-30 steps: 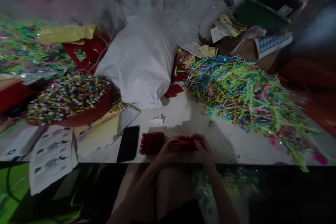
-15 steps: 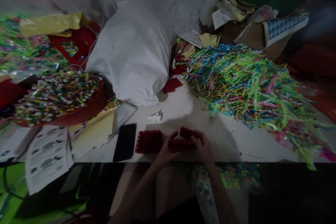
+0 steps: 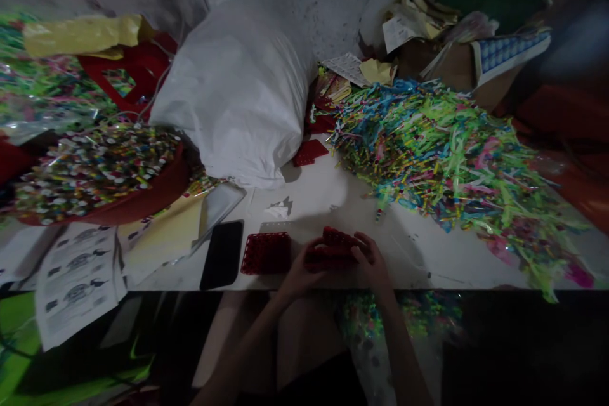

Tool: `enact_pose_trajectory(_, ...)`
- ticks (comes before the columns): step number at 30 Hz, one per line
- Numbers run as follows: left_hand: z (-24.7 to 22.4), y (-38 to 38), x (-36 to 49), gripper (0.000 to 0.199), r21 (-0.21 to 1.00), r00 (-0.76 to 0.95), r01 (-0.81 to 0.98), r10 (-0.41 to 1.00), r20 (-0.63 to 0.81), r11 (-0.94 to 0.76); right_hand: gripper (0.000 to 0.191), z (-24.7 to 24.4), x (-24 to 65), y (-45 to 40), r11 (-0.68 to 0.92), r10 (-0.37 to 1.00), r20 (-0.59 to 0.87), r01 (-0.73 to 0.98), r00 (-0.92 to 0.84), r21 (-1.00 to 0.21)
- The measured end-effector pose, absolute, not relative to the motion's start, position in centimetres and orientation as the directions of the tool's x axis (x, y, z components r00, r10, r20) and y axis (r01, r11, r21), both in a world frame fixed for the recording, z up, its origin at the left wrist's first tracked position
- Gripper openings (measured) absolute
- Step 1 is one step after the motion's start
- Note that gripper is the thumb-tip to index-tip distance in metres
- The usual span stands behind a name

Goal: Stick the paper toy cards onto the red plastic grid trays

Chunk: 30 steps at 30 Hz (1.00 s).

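On the white tabletop (image 3: 323, 193), the left hand (image 3: 301, 271) curls around one end of the red plastic pieces (image 3: 333, 256), and the right hand (image 3: 373, 261) grips the other with bent fingers. From them, the front edge (image 3: 419, 290) is near at 6 o'clock, a red openwork tray (image 3: 266, 254) just beside at 9, bare surface toward 12, a multicoloured ribbon heap (image 3: 447, 152) at 2.

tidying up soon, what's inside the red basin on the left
Small multicoloured pieces, many white-tipped, are heaped in the red basin; its bottom is covered by them.
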<state>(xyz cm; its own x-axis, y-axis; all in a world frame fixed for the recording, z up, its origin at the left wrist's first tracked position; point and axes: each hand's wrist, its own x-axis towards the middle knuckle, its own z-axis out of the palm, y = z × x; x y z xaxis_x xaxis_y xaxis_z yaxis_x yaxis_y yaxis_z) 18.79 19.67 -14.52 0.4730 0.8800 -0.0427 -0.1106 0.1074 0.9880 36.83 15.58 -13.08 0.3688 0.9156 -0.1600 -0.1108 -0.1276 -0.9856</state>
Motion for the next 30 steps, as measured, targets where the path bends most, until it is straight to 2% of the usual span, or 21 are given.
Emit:
enact_pose_trajectory(4,-14.4,19.6,18.7,0.068,0.985,0.486,-0.144,0.874,-0.016,0.099,0.039,-14.2,38.4,15.0,-0.078,0.88,-0.192,-0.266,0.435,-0.961)
enact_pose_trajectory(7,-14.5,19.4,18.7,0.066,0.975,0.516,-0.173,0.856,-0.034,0.142,0.038,-15.7,39.2,14.6,-0.095,0.829,-0.272,-0.356,0.488,-0.93)
enact_pose_trajectory(9,-14.7,19.3,18.6,0.066,0.971,0.535,-0.184,0.844,-0.033,0.155,0.039,-16.6,39.2,14.6,-0.136,0.821,-0.274,-0.294,0.501,-0.946)
enact_pose_trajectory(14,-15.4,19.1,18.8,0.069,0.968,0.541,-0.207,0.841,-0.004,0.138,0.04,-17.3,37.3,15.3,-0.135,0.833,-0.106,0.013,0.542,-0.991)
enact_pose_trajectory(21,-15.0,19.0,19.0,0.074,0.961,0.543,-0.192,0.837,-0.064,0.198,0.037,-14.9,35.5,15.6,-0.094,0.87,-0.012,0.142,0.493,-0.985)
enact_pose_trajectory(23,-14.9,19.0,19.0,0.073,0.967,0.536,-0.189,0.843,-0.043,0.17,0.036,-13.5,35.4,15.7,-0.06,0.899,0.021,0.171,0.437,-0.983)
enact_pose_trajectory(26,-15.0,19.1,19.0,0.073,0.972,0.516,-0.178,0.856,-0.038,0.15,0.029,-11.5,35.3,16.1,0.0,0.967,0.064,0.246,0.249,-0.969)
enact_pose_trajectory(30,-15.1,19.2,19.3,0.073,0.974,0.493,-0.189,0.87,-0.016,0.125,0.023,-10.8,36.0,16.8,-0.033,0.989,0.0,0.216,0.149,-0.976)
